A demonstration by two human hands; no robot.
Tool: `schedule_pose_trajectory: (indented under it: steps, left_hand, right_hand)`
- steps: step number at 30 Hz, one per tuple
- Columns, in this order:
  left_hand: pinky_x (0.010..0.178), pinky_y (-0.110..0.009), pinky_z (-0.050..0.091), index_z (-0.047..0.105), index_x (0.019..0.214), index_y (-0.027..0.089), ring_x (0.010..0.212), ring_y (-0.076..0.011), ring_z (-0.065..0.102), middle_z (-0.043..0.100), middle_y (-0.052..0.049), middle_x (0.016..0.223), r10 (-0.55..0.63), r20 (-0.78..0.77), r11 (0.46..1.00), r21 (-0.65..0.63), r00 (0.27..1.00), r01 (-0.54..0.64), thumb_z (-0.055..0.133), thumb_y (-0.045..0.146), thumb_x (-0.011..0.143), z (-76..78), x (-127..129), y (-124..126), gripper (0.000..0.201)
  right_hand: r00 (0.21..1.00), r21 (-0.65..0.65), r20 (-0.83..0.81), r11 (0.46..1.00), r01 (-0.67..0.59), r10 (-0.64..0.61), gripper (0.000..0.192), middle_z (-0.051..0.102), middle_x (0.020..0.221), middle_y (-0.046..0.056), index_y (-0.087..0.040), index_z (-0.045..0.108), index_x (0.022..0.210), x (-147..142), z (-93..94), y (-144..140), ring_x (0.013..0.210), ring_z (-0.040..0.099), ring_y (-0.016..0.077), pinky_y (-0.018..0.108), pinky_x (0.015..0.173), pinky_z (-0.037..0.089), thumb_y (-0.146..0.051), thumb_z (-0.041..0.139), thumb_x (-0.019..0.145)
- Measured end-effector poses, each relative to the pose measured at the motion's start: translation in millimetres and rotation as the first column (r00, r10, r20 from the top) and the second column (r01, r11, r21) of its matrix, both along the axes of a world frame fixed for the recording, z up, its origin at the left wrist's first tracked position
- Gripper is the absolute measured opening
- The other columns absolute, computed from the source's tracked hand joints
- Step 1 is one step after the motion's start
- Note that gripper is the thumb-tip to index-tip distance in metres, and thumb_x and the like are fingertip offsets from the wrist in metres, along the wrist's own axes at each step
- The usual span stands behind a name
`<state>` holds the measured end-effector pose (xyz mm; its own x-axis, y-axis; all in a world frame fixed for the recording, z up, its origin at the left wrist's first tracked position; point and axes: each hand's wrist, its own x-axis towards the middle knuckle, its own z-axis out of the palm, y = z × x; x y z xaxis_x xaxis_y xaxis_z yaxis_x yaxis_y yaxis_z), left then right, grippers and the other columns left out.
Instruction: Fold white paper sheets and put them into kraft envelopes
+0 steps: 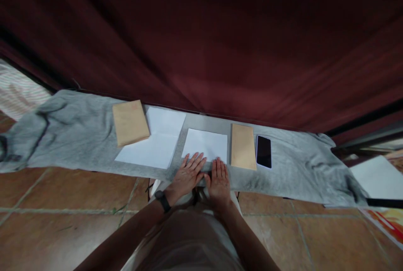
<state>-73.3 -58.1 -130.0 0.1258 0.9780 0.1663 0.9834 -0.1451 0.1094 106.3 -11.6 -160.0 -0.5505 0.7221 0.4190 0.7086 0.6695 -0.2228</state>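
Head view, looking down: the left hand (188,174) and the right hand (219,178) lie flat, palms down and fingers spread, on the near edge of a small white rectangular sheet of paper (206,144), neither hand clenched nor gripping, both simply pressing; the flat placement appears to pin the sheet against the soft long grey fabric cloth (78,136) beneath it, judging from the outstretched fingers; a black band (163,200) circles the left wrist. The sheet sits at the centre of the cloth, directly at 12 o'clock from the hands; it looks clean, unmarked and smooth, its far corners square, its near edge hidden under the fingers, so whether it is folded cannot be told. At 10 o'clock from the hands lies a larger white sheet of paper (157,147) showing a faint crease across its middle, with a tan rectangular paper envelope (130,122) overlapping its left corner; at 2 o'clock a second, narrower tan paper envelope (242,146) lies just beside the small sheet, and a black flat smartphone (263,152) lies just right of that; the cloth rests on brown ceramic floor tiles (63,204); a dark red curtain (201,44) hangs behind at 12 o'clock.
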Motion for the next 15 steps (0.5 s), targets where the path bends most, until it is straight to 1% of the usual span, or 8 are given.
schedule_pose_trajectory:
  steps: [3, 6, 8, 10, 12, 14, 15]
  left_hand:
    - [0.129, -0.054, 0.017, 0.043, 0.156, 0.022, 0.157, -0.0266, 0.028, 0.039, -0.008, 0.166, 0.009, 0.009, 1.0, -0.004, 1.0, -0.009, 0.043, 0.042, 0.105, 3.1, 1.1, -0.3, 0.055]
    - [0.13, -0.054, 0.017, 0.045, 0.155, 0.023, 0.157, -0.0273, 0.029, 0.04, -0.008, 0.165, 0.009, 0.023, 1.0, -0.006, 1.0, -0.009, 0.044, 0.045, 0.105, 4.2, 1.9, 0.3, 0.055]
    - [0.13, -0.055, 0.017, 0.045, 0.155, 0.023, 0.157, -0.0274, 0.029, 0.041, -0.008, 0.165, 0.01, 0.032, 1.0, -0.013, 0.999, -0.01, 0.044, 0.045, 0.104, 4.8, 2.5, 0.7, 0.056]
    - [0.13, -0.055, 0.016, 0.045, 0.155, 0.021, 0.157, -0.0276, 0.028, 0.041, -0.009, 0.165, 0.004, 0.035, 0.999, -0.032, 0.999, -0.003, 0.044, 0.044, 0.104, 5.8, 3.2, 0.9, 0.056]
    - [0.13, -0.055, 0.015, 0.045, 0.155, 0.019, 0.157, -0.0279, 0.027, 0.04, -0.01, 0.165, -0.007, 0.036, 0.998, -0.057, 0.999, 0.009, 0.043, 0.043, 0.105, 7.3, 4.0, 0.9, 0.056]
    - [0.13, -0.056, 0.015, 0.046, 0.154, 0.017, 0.157, -0.0286, 0.028, 0.039, -0.011, 0.165, -0.014, 0.036, 0.997, -0.077, 0.999, 0.017, 0.042, 0.043, 0.105, 8.8, 4.9, 0.8, 0.056]
    - [0.13, -0.056, 0.015, 0.047, 0.154, 0.016, 0.157, -0.0291, 0.028, 0.04, -0.011, 0.165, -0.015, 0.034, 0.996, -0.083, 0.999, 0.017, 0.042, 0.043, 0.105, 9.6, 5.4, 0.7, 0.056]
  right_hand:
    - [1.0, 0.015, -0.001, 1.0, -0.004, 0.004, 0.072, 0.03, 0.166, 0.027, -0.004, 0.019, 0.164, 9.6, -0.6, -2.7, 0.154, 0.03, 0.0361, 0.057, 0.119, 0.038, -0.042, 0.042, 0.108]
    - [1.0, -0.035, -0.023, 0.999, -0.012, 0.011, 0.07, 0.034, 0.164, 0.027, -0.006, 0.018, 0.164, 13.9, 1.9, -0.4, 0.153, 0.033, 0.0367, 0.061, 0.117, 0.039, -0.041, 0.039, 0.108]
    - [0.999, -0.105, -0.039, 0.994, -0.015, 0.011, 0.063, 0.039, 0.162, 0.025, -0.009, 0.024, 0.164, 12.7, 6.8, 6.2, 0.152, 0.036, 0.0349, 0.062, 0.118, 0.039, -0.04, 0.035, 0.109]
    - [0.999, -0.171, -0.041, 0.985, -0.027, 0.02, 0.057, 0.044, 0.161, 0.021, -0.011, 0.031, 0.161, 8.0, 13.4, 16.5, 0.152, 0.036, 0.0309, 0.06, 0.12, 0.036, -0.036, 0.029, 0.11]
    - [0.998, -0.204, -0.015, 0.977, -0.069, 0.068, 0.055, 0.043, 0.162, 0.018, -0.011, 0.036, 0.159, 0.5, 19.6, 28.3, 0.154, 0.033, 0.0277, 0.056, 0.123, 0.034, -0.034, 0.028, 0.11]
    - [0.992, -0.206, 0.022, 0.971, -0.119, 0.126, 0.053, 0.04, 0.164, 0.017, -0.01, 0.04, 0.157, -8.1, 23.6, 38.9, 0.155, 0.03, 0.0258, 0.053, 0.124, 0.032, -0.029, 0.026, 0.11]
    - [0.983, -0.201, 0.05, 0.966, -0.162, 0.176, 0.052, 0.039, 0.164, 0.017, -0.01, 0.043, 0.155, -12.1, 24.7, 43.2, 0.155, 0.03, 0.0256, 0.053, 0.125, 0.03, -0.027, 0.025, 0.11]
